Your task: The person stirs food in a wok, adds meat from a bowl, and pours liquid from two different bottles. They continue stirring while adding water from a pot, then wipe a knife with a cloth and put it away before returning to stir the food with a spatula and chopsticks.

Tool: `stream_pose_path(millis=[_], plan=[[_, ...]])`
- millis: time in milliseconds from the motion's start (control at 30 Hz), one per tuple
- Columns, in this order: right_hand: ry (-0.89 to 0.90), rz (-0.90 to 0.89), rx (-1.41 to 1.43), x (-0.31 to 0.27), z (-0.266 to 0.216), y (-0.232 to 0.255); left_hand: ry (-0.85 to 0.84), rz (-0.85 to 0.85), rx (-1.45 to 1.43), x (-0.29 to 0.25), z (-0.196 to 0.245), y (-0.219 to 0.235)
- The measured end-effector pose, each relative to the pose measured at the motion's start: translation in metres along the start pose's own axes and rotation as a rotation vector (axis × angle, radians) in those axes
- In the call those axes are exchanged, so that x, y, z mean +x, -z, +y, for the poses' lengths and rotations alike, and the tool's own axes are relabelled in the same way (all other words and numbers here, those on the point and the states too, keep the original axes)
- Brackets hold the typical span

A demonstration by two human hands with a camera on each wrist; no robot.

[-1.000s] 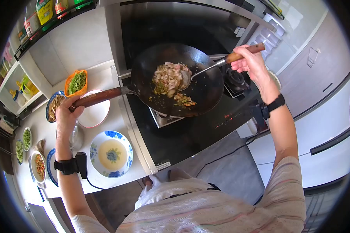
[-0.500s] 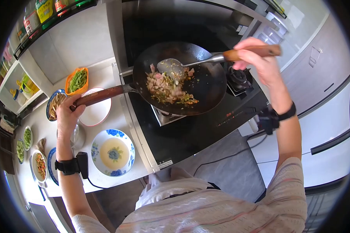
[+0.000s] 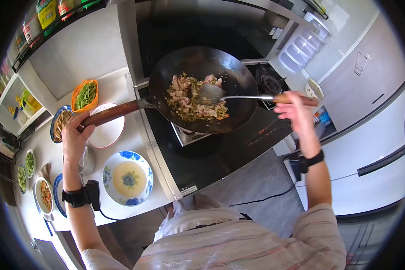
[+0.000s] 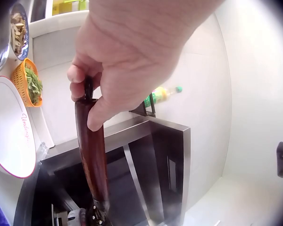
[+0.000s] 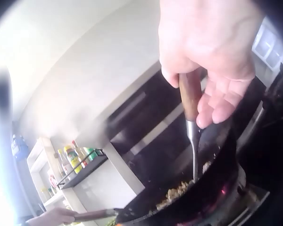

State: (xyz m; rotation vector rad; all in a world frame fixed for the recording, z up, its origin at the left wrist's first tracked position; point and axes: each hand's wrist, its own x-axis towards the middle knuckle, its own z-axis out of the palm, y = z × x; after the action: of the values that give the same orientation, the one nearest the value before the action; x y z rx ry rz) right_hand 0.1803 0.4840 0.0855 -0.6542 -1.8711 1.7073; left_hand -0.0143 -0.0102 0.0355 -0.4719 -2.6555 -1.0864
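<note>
A dark wok (image 3: 243, 105) sits over the left burner, holding chopped meat and vegetables (image 3: 191, 108). The left hand (image 3: 75, 139) grips the end of the wok's wooden handle (image 3: 110, 114), its thumb lying along the top in the left wrist view. The right hand (image 3: 298, 117) holds the wooden grip of a metal wok spatula (image 3: 247, 96) at the right of the wok. The spatula's blurred head lies in the food. In the right wrist view, several fingers of the right hand (image 5: 217, 61) extend loosely beside the spatula grip (image 5: 190, 96).
Left of the stove stand a white bowl (image 3: 108, 132), a blue-flowered bowl (image 3: 145, 193) with pale liquid, and an orange basket (image 3: 78, 108) of green strips. Plates of cut food line the far left. A second burner (image 3: 271, 82) is at right; flame glows under the wok.
The spatula swept through the food, lifting to the wok's far side and then coming back down to the middle. The meat spread out from a heap. The left hand kept its hold.
</note>
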Motion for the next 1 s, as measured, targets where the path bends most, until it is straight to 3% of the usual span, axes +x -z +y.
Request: stream_pose_path(millis=[100,200,333,367,433,567,633,767,833,900,1000], plan=[[-0.017,0.068,-0.056,-0.001,-0.003,0.017,-0.020,0.005,0.003,-0.001,-0.002,-0.002],[0.011,-0.005,-0.065,0.009,-0.006,-0.013,0.026,0.004,-0.031,-0.001,0.000,0.000],[0.206,-0.028,-0.298,0.028,-0.087,-0.002,0.011,-0.004,-0.002,-0.001,0.000,-0.001],[0.207,-0.032,-0.300,0.036,-0.107,0.000,0.032,-0.013,0.006,-0.001,0.000,0.000],[0.197,-0.138,-0.567,0.049,-0.131,0.002,0.022,-0.012,0.017,0.000,0.001,0.001],[0.005,-0.079,-0.307,0.051,-0.080,-0.045,0.004,0.001,0.005,-0.001,0.004,0.000],[0.129,-0.205,-0.177,0.051,-0.061,-0.056,-0.013,0.002,-0.002,-0.001,0.001,-0.001],[0.416,-0.232,-0.407,0.066,-0.096,-0.048,0.031,-0.006,0.010,-0.001,0.004,-0.001],[0.422,-0.228,-0.415,0.067,-0.089,-0.060,0.021,-0.001,-0.006,0.000,0.002,-0.002],[0.375,-0.453,-0.288,0.065,-0.072,-0.078,0.015,0.010,-0.021,0.000,0.000,-0.002],[0.437,-0.655,-0.377,0.025,-0.092,-0.093,0.011,-0.002,0.028,0.001,-0.001,-0.002]])
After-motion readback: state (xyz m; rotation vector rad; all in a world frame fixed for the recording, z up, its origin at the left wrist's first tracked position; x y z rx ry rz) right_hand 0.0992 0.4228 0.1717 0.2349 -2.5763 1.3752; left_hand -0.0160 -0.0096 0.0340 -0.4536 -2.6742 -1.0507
